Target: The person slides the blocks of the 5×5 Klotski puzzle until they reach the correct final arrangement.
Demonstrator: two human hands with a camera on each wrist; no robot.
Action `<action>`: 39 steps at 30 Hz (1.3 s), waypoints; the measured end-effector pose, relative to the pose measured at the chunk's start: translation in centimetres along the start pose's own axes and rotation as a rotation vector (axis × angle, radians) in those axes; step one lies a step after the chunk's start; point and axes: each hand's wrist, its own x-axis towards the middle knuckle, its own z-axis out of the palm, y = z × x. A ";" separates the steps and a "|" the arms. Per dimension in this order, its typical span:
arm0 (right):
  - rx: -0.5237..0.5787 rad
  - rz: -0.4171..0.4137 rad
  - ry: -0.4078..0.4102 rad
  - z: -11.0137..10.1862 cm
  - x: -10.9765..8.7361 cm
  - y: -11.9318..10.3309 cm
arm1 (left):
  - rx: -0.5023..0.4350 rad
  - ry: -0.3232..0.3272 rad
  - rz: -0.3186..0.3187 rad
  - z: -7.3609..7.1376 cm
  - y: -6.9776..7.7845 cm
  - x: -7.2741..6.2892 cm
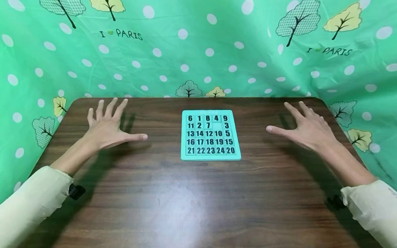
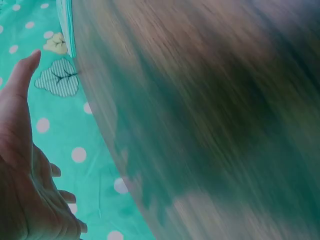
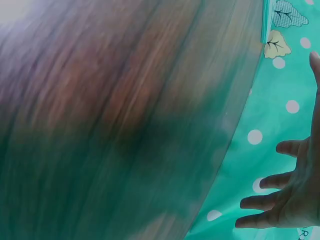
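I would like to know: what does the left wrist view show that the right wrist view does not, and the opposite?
Only the left wrist view: the left hand, holding nothing.

Only the right wrist view: the right hand, also holding nothing, and some printed lettering.

Both: the wooden table, the green dotted cloth, and a narrow side of the number puzzle, without readable digits.
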 end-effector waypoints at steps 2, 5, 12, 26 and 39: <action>-0.002 -0.006 -0.010 0.0 0.1 -0.2 | -0.006 -0.008 0.013 0.1 0.7 0.3; -0.001 -0.014 -0.034 0.1 0.2 -0.7 | -0.007 -0.035 0.029 0.4 1.8 0.7; 0.002 -0.045 -0.074 0.5 0.3 -2.6 | -0.008 -0.077 0.084 1.6 4.4 1.4; -0.019 -0.161 -0.120 2.2 0.5 -6.7 | -0.035 -0.168 0.202 4.0 8.5 3.0; -0.007 -0.309 -0.140 3.4 1.1 -10.7 | -0.074 -0.258 0.249 5.0 9.3 4.6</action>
